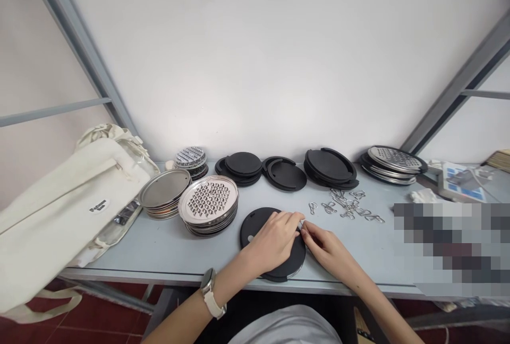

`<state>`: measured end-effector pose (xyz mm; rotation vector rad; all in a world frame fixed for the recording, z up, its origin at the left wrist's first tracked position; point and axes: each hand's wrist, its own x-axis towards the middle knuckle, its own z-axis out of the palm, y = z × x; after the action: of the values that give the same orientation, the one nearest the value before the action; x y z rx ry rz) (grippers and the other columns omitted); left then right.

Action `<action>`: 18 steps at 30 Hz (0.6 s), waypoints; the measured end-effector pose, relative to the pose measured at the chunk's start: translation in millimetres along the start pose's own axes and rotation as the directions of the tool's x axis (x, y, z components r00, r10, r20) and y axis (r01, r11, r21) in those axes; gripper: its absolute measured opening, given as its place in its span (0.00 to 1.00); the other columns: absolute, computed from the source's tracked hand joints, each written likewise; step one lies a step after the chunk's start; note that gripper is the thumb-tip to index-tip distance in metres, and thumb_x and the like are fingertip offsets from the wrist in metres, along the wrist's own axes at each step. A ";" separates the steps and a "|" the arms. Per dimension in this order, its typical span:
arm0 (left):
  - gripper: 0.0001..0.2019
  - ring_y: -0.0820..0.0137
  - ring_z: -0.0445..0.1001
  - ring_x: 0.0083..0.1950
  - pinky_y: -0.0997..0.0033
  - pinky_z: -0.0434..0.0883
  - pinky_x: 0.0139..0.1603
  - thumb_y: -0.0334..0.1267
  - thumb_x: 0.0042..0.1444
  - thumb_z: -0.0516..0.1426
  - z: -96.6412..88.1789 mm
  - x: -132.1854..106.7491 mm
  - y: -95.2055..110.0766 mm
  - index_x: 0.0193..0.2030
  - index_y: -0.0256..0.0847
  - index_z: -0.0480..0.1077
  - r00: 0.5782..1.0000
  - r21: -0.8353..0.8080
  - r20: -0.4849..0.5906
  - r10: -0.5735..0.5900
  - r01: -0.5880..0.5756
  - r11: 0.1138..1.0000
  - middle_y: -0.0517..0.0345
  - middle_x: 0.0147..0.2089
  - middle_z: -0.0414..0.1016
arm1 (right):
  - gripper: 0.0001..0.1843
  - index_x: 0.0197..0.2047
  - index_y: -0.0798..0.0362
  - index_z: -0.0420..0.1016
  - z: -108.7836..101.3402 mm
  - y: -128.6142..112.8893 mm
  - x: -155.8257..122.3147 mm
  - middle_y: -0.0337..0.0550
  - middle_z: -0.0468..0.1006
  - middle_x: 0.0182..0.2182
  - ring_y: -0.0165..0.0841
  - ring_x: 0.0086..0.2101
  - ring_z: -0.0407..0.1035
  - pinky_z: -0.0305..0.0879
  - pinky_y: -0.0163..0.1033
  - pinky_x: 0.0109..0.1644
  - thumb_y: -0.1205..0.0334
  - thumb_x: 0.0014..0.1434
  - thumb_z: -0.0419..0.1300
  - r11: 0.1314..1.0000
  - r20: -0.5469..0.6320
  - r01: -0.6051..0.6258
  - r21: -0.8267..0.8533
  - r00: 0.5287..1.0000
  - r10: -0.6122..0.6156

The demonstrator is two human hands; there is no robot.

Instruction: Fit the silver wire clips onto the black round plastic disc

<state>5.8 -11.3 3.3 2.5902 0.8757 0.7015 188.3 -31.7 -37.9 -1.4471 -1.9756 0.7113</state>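
black disc lies on our table; our left hand and right hand pinch a small metal clip at its edge.

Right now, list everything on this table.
Table: one, grey, across view.
Cloth bag: one, cream, far left.
Plain metal discs: one stack, silver, left.
Grater discs: two stacks, silver, left of centre.
Black disc stacks: three, back centre.
Rimmed graters: one stack, silver and black, back right.
Loose clips: one pile, silver, right of centre.
Black disc: one, under hands.
Held clip: one, silver, at disc's edge.
Watch: one, white, left wrist.
Left hand: on disc, pinching clip.
Right hand: pinching clip.
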 end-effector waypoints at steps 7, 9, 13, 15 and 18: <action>0.14 0.64 0.69 0.49 0.63 0.64 0.52 0.26 0.63 0.49 0.2 0.2 -0.3 0.54 0.39 0.60 1.000 0.011 -0.003 0.005 -0.005 1.000 0.54 0.49 0.71 | 0.17 0.28 0.50 0.55 -0.8 -1.1 -0.7 0.34 0.62 0.23 0.31 0.25 0.58 0.53 0.35 0.30 0.53 0.68 0.43 1.000 0.006 0.002 0.002 1.000 -0.002; 0.14 0.64 0.69 0.48 0.64 0.64 0.52 0.26 0.63 0.49 0.1 0.5 -0.1 0.54 0.39 0.60 1.000 0.016 -0.005 0.005 -0.005 1.000 0.54 0.48 0.71 | 0.17 0.28 0.50 0.55 -1.3 -2.1 -0.2 0.34 0.62 0.23 0.31 0.25 0.57 0.53 0.35 0.30 0.52 0.68 0.43 1.000 0.007 -0.002 0.002 1.000 0.002; 0.13 0.64 0.69 0.48 0.64 0.64 0.51 0.25 0.63 0.48 0.2 0.7 0.4 0.53 0.39 0.60 1.000 0.021 -0.007 0.008 -0.008 1.000 0.54 0.48 0.71 | 0.18 0.28 0.50 0.54 -1.6 -3.0 0.3 0.33 0.61 0.22 0.30 0.25 0.57 0.52 0.35 0.30 0.52 0.68 0.43 1.000 0.005 -0.006 -0.006 1.000 0.006; 0.13 0.65 0.69 0.48 0.65 0.64 0.51 0.25 0.63 0.48 0.2 0.5 0.6 0.53 0.39 0.60 1.000 0.018 -0.005 0.009 -0.009 1.000 0.54 0.48 0.71 | 0.18 0.28 0.50 0.54 -1.4 -2.7 0.3 0.33 0.60 0.22 0.30 0.25 0.56 0.52 0.35 0.30 0.53 0.68 0.43 1.000 -0.001 -0.001 -0.008 1.000 0.001; 0.13 0.64 0.69 0.48 0.65 0.63 0.51 0.26 0.63 0.48 0.0 0.4 0.7 0.53 0.39 0.60 1.000 0.010 -0.004 0.001 -0.001 1.000 0.53 0.48 0.71 | 0.17 0.28 0.50 0.54 -0.9 -2.3 0.4 0.33 0.60 0.22 0.30 0.25 0.56 0.52 0.35 0.30 0.53 0.67 0.43 1.000 -0.001 0.000 -0.003 1.000 0.000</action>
<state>6.4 -11.6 3.8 2.5995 0.8810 0.7042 187.4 -31.9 -35.6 -1.4486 -1.9763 0.7076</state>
